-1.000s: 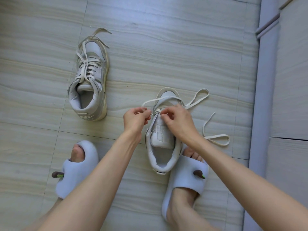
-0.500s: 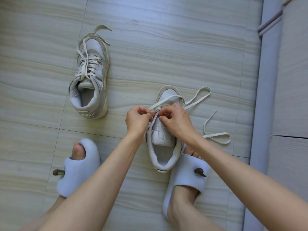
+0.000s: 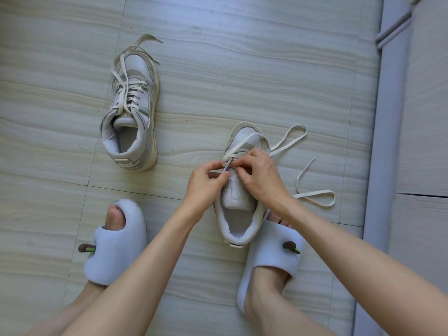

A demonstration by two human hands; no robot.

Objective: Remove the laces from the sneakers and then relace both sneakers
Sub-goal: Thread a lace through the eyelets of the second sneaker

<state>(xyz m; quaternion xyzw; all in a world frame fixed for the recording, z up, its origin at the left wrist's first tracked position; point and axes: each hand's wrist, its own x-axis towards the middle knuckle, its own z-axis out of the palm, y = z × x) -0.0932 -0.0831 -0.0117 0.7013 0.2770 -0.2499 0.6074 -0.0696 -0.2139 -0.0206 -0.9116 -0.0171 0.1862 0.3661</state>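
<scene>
— Off to the left on the pale wood-grain floor (image 3: 242,69)?
— One laced grey leather sneaker (image 3: 131,112), well apart from both hands.
— And the middle?
— Left hand (image 3: 203,185) and right hand (image 3: 261,178) meet over the second grey sneaker (image 3: 238,197), each pinching its flat cream lace (image 3: 288,139), which trails rightward.

Both bare forearms reach forward from the bottom edge and converge. The left hand (image 3: 206,183) has its fingers curled, thumb and forefinger pinched together. The right hand (image 3: 263,177) sits just beside it, knuckles up, fingers bent inward in a pinch, fingertips nearly touching the left's. Both wrists angle slightly inward.
</scene>
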